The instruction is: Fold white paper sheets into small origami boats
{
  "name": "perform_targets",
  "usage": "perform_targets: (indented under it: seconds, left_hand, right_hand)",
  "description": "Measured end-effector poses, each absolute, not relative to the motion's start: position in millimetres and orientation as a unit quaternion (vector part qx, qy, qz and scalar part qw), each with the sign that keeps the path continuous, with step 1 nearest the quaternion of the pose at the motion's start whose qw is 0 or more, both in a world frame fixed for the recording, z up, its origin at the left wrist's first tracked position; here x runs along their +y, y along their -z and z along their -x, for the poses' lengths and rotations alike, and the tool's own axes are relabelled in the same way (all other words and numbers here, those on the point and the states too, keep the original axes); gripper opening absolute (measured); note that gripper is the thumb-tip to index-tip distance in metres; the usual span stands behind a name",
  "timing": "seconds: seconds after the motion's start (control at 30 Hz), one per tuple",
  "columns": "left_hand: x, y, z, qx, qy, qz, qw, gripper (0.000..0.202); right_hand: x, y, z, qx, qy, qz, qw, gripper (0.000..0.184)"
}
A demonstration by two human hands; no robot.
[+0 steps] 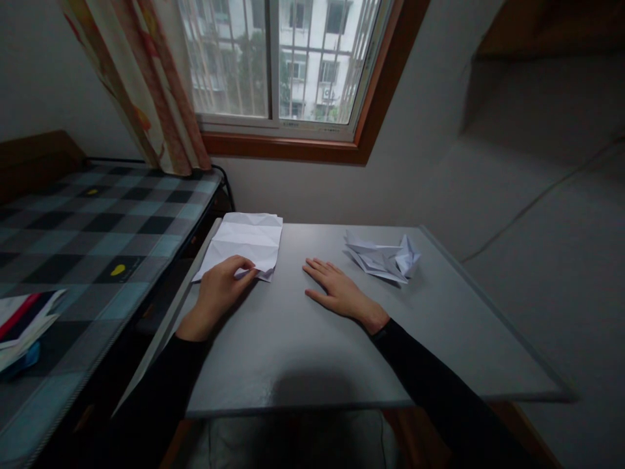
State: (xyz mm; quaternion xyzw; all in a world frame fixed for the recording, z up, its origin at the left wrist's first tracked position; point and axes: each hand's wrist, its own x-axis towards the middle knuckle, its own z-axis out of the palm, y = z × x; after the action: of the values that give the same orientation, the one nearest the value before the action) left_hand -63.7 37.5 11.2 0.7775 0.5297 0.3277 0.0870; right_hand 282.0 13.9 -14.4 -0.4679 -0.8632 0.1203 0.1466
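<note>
A creased white sheet of paper (247, 242) lies at the far left of the grey table (312, 352). My left hand (221, 290) rests on the sheet's near edge, its fingers pinched on the lower corner. Flat on the tabletop near the middle lies my right hand (336, 291), fingers stretched out and holding nothing. A folded white paper figure (385, 258) sits at the far right of the table, a short way beyond my right hand. Both of my arms wear dark sleeves.
A bed with a checked blue and black cover (88, 234) stands close along the table's left side, with some papers (22, 322) on it. A window (278, 62) and a patterned curtain (141, 85) are behind. A grey wall runs on the right.
</note>
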Motion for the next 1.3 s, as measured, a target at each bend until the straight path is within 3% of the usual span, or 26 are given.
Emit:
perform_targets:
  seconds: [0.23, 0.47, 0.63, 0.8, 0.9, 1.0, 1.1, 1.3]
  left_hand:
    - [24, -17, 47, 0.482, -0.436, -0.759, 0.020, 0.026]
    - [5, -2, 8, 0.354, -0.327, -0.874, 0.063, 0.030]
    - [-12, 11, -27, 0.298, -0.265, -0.913, 0.090, 0.035]
    - [-19, -1, -27, 0.250, -0.277, -0.906, 0.200, 0.034]
    - [-5, -11, -12, 0.328, -0.343, -0.846, 0.244, 0.035]
    - [18, -8, 4, 0.426, -0.367, -0.814, 0.146, 0.037]
    - [35, 11, 13, 0.507, -0.266, -0.818, 0.049, 0.061]
    - [36, 37, 15, 0.515, -0.163, -0.841, 0.036, 0.074]
  right_hand:
    - [13, 13, -281, -0.852, -0.145, 0.466, 0.187, 0.072]
    - [14, 12, -284, -0.725, -0.294, 0.493, 0.381, 0.065]
    - [21, 20, -283, -0.688, -0.276, 0.516, 0.430, 0.066]
    - [24, 21, -283, -0.717, -0.170, 0.536, 0.413, 0.061]
    - [18, 12, -282, -0.757, -0.088, 0.525, 0.379, 0.059]
    - [12, 2, -275, -0.798, -0.063, 0.489, 0.346, 0.057]
    - [11, 0, -262, -0.841, -0.081, 0.443, 0.299, 0.064]
    - [23, 20, -237, -0.882, -0.115, 0.425, 0.166, 0.072]
